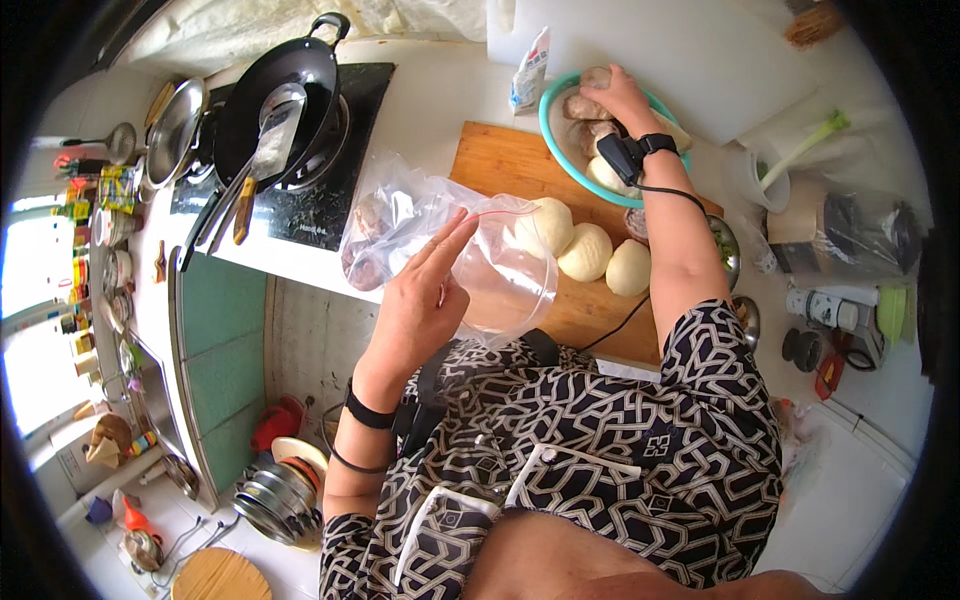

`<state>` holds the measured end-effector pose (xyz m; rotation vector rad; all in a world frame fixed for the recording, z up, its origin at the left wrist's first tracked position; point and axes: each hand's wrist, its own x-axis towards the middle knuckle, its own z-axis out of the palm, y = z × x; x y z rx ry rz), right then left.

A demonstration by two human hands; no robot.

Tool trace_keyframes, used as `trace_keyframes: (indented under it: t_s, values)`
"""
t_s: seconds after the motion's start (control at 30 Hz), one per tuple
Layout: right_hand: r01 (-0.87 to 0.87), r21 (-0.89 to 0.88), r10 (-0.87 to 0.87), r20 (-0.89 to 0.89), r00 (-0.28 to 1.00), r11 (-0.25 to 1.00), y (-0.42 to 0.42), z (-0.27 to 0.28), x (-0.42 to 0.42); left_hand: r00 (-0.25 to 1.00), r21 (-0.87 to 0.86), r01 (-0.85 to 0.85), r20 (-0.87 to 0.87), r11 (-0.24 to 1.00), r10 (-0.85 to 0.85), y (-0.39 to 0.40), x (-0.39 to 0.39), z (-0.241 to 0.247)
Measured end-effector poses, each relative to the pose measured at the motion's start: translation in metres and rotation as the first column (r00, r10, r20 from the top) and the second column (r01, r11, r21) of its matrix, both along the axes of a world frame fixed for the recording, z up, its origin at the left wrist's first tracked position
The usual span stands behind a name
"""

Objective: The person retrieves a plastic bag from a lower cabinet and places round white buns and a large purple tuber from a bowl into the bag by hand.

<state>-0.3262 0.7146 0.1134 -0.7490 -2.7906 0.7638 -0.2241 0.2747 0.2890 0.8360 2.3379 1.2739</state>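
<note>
My left hand [424, 300] holds a clear zip-top plastic bag [502, 292] by its mouth, fingers stretched along the red seal line. Inside the bag's far end are brownish lumps [366, 262], blurred by the plastic. Over a turquoise-rimmed basin [551, 142], my right hand [621, 96] has its fingers around a brownish bun [595, 77]. More brownish buns [587, 107] and a pale bun [606, 174] lie in the basin. Three pale round buns [586, 253] sit in a row on the wooden cutting board [495, 161], beside a brown-purple piece [636, 223] partly hidden by my right arm.
On the left, a black wok [281, 97] with spatulas rests on the gas hob [330, 202]. An upright packet [530, 75] stands behind the board. Right of my arm are a metal bowl of greens [724, 251] and a white container [766, 180]. A black cable [619, 322] crosses the board.
</note>
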Motion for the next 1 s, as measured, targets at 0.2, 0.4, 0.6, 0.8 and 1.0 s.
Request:
trace_keyframes:
  t_s: [0.2, 0.4, 0.6, 0.8, 1.0]
  values:
    - [0.107, -0.563, -0.234, -0.159, 0.959, 0.819, 0.015, 0.022, 0.012, 0.999, -0.005, 0.001, -0.040, 1.000, -0.001, -0.001, -0.001, -0.001]
    - [-0.224, -0.927, -0.173, -0.284, 0.943, 0.302, -0.048, 0.103, 0.093, 1.000, 0.024, 0.004, -0.020, 1.000, -0.004, 0.000, 0.003, -0.004]
    - [-0.339, -0.941, 0.339, -0.322, 0.884, -0.010, -0.127, 0.129, 0.184, 0.989, -0.055, 0.080, -0.123, 0.995, -0.086, 0.012, 0.006, -0.010]
    - [-0.153, -0.964, 0.448, -0.041, 0.893, 0.217, -0.205, 0.098, 0.174, 0.951, -0.126, 0.140, -0.259, 0.982, -0.168, 0.021, 0.014, -0.016]
    - [-0.351, -0.870, 0.212, -0.292, 0.933, 0.347, -0.276, -0.018, 0.132, 0.925, -0.181, 0.222, -0.272, 0.958, -0.266, 0.027, 0.019, -0.021]
